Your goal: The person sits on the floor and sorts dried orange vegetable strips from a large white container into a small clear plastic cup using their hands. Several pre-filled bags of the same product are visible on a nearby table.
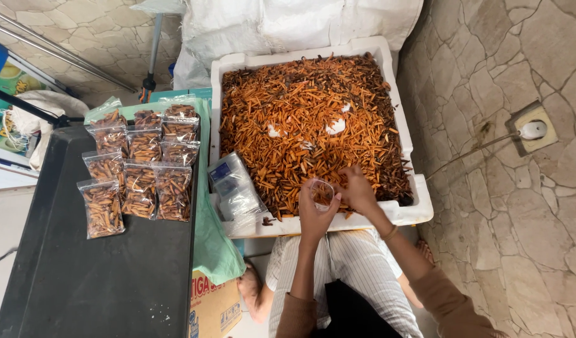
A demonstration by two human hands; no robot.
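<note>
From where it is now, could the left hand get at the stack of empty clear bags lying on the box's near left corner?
Probably yes. The left hand holds a small clear bag over the white foam box, and the stack of empty bags lies just to its left with nothing between them. It would likely have to free its grip first.

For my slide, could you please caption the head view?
Left hand holds a small clear bag while right hand fills it with orange snack sticks from a white foam box.

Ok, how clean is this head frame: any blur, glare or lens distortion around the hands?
Head view: soft even daylight with faint shadows; the orange-brown snack sticks in the white foam box look sharp; slight glare on the clear plastic bag held by the left hand; the right hand is slightly soft; wide-angle bending at the edges.
</note>
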